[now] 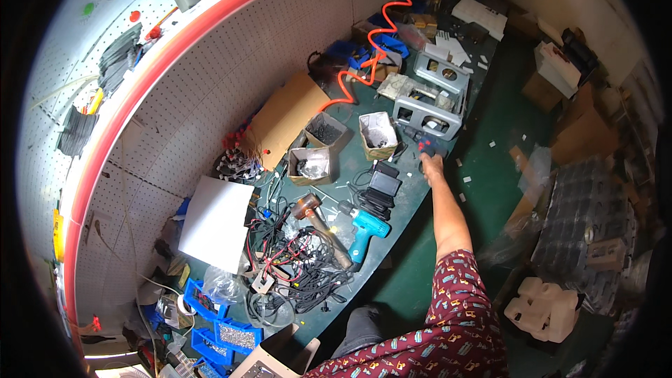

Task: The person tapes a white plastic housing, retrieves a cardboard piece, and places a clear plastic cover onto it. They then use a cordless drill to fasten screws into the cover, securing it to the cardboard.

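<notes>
My right hand [432, 166] reaches out to the bench's front edge. Its fingers are closed around the handle of a dark power tool with red parts [431, 145], probably a cordless drill. Just beyond the tool stands a grey metal frame housing [428, 115] with rectangular openings. A small open carton [378, 135] with dark parts inside is to the left of my hand. Nearer to me on the bench lie a teal cordless drill [366, 231] and a mallet [328, 236] with a worn amber head. My left hand is out of view.
Tangled cables [310, 268] cover the near bench, with black adapters [385, 184] beyond. Blue bins [239, 336] of small metal parts stand near left. An orange coiled air hose [371, 42] hangs over the far side. Moulded pulp packaging [543, 310] lies on the right.
</notes>
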A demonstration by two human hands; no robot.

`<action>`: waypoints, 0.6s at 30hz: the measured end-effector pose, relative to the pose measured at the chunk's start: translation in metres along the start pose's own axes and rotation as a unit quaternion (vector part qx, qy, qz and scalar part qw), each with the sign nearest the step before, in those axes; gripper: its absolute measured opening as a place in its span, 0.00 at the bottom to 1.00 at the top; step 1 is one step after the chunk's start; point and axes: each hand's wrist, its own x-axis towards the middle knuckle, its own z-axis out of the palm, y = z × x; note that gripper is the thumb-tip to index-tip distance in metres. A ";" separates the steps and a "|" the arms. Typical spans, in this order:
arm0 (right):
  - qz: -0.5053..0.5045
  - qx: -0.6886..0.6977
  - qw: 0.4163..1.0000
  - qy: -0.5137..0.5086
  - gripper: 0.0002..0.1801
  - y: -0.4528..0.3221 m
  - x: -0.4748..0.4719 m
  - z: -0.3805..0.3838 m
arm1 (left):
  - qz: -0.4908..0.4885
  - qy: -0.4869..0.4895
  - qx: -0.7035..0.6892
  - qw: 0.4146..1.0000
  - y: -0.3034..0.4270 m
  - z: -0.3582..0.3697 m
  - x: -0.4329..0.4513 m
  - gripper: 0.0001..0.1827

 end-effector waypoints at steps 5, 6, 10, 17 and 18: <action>-0.040 0.167 0.985 -0.035 0.19 0.002 -0.068 -0.017 | 0.044 0.023 -0.056 0.997 -0.012 0.001 0.003 0.31; -0.025 0.189 0.981 -0.040 0.16 -0.002 -0.086 -0.016 | 0.079 0.039 -0.098 0.991 -0.021 0.006 0.013 0.31; -0.064 0.305 0.933 -0.183 0.10 -0.013 -0.180 -0.053 | -0.005 -0.032 -0.285 0.958 0.130 0.022 -0.004 0.27; 0.054 0.394 0.696 -0.597 0.32 -0.070 -0.479 -0.051 | 0.062 -0.513 -0.514 0.684 0.184 0.040 -0.060 0.49; 0.102 0.392 0.636 -0.657 0.36 -0.075 -0.520 -0.044 | 0.059 -0.530 -0.544 0.647 0.185 0.040 -0.069 0.53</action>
